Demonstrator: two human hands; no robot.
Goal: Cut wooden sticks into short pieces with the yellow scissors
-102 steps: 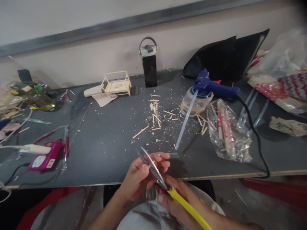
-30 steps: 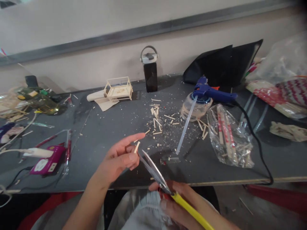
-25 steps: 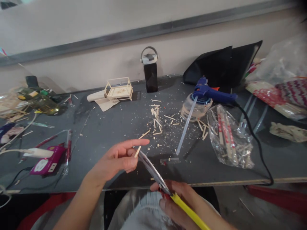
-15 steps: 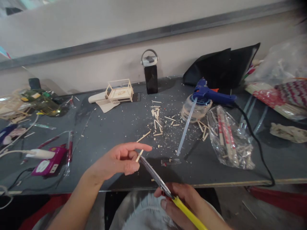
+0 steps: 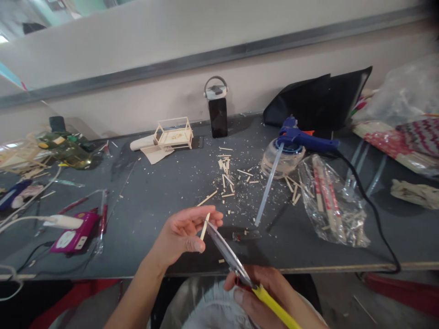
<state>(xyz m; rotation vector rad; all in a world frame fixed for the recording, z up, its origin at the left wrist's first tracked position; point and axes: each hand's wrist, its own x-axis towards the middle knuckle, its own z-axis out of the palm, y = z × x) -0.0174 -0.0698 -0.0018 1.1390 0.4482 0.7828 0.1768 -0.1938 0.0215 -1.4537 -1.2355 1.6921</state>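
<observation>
My left hand (image 5: 187, 233) pinches a short pale wooden stick (image 5: 205, 227), its fingers curled behind it. My right hand (image 5: 260, 290) grips scissors (image 5: 229, 256) with a yellow handle; their silver blades point up and left, the tips at the stick beside my left fingers. I cannot tell whether the blades press on the wood. Just beyond my left hand a longer thin stick (image 5: 208, 198) lies on the dark table (image 5: 154, 192). Farther back is a pile of cut stick pieces (image 5: 224, 164), with pale crumbs scattered round it.
A small wooden stick frame (image 5: 174, 137) stands at the back beside a black bottle (image 5: 218, 116). On the right, a blue glue gun (image 5: 302, 137) rests on a round clear jar (image 5: 277, 164), near a plastic bag of sticks (image 5: 331, 205). A magenta box (image 5: 73, 233) with cables lies left.
The stick in my left hand has turned more upright, and my index finger has curled in from pointing outward. The view has shifted slightly, with the scissors still at the stick.
</observation>
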